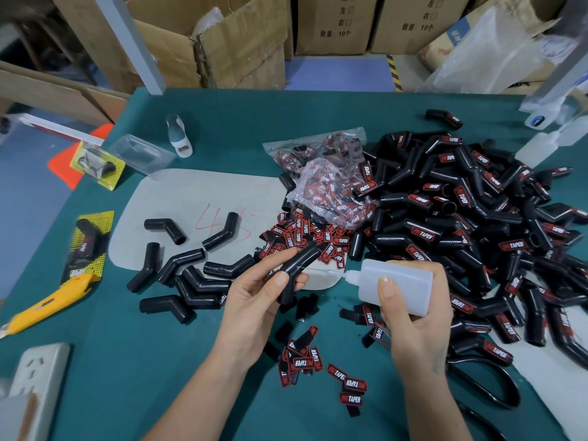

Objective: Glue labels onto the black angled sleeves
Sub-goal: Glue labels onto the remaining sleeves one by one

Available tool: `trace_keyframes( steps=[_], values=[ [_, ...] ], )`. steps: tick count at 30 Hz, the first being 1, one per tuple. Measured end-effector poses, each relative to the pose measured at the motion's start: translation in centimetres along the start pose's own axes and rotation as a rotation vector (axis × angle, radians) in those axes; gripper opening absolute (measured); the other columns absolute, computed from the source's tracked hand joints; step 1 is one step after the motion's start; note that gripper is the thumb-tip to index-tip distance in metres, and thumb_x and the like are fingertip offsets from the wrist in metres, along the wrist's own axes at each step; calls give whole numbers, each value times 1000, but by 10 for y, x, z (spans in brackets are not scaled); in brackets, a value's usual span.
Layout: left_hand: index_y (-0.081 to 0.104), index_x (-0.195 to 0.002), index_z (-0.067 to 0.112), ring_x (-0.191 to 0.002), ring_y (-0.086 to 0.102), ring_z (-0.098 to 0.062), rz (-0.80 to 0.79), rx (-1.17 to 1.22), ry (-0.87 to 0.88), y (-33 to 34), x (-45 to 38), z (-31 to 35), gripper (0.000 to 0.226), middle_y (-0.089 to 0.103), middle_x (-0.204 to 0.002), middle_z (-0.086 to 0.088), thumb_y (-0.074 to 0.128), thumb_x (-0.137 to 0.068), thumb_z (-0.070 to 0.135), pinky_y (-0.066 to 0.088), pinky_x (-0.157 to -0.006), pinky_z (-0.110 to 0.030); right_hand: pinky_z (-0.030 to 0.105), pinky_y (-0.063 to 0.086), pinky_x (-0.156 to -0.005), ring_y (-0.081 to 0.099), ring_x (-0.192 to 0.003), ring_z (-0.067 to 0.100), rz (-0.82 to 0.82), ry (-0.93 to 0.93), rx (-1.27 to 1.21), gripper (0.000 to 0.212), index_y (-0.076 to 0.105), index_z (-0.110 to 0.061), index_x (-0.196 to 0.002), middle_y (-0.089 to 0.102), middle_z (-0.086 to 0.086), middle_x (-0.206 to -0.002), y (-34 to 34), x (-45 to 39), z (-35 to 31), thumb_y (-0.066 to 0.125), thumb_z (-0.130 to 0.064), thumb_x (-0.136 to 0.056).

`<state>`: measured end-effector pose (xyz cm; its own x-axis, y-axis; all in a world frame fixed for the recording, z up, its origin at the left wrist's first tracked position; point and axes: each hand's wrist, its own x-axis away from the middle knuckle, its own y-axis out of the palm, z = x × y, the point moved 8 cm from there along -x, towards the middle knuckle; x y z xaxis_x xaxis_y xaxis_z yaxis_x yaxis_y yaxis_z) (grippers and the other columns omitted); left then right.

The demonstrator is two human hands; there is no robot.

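Black sleeve (299, 265) gripped by left hand (254, 300) slants up-right; right hand (416, 316) grips glue bottle (394, 286)

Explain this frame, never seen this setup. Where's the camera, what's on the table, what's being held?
There is no machine here: a person works with bare hands, and the single picture comes from a wide-angle camera on their head, looking forward and down.

The left hand grips one black angled rubber sleeve. The right hand holds a translucent white plastic glue bottle, its thin nozzle pointing at that sleeve.

On the green table mat lie unlabelled black sleeves to the left, a big pile of labelled sleeves to the right, loose red-and-black labels in the middle and a clear bag of more labels. A yellow utility knife lies at the left edge.
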<state>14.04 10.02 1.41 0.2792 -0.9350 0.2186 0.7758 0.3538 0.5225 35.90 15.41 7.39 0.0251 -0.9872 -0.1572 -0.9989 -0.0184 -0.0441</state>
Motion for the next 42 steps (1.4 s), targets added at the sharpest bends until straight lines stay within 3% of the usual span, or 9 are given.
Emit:
trace_keyframes(
  steps=[42],
  values=[
    [77, -125, 17, -96, 75, -22, -20, -9, 15, 0, 0, -2, 54, 77, -113, -11, 91, -79, 40, 57, -91, -27, 18, 48, -55, 62, -69, 6, -3, 5, -19, 16, 62, -43, -103, 69, -6, -95, -1, 1, 2, 68, -47, -89]
  ],
)
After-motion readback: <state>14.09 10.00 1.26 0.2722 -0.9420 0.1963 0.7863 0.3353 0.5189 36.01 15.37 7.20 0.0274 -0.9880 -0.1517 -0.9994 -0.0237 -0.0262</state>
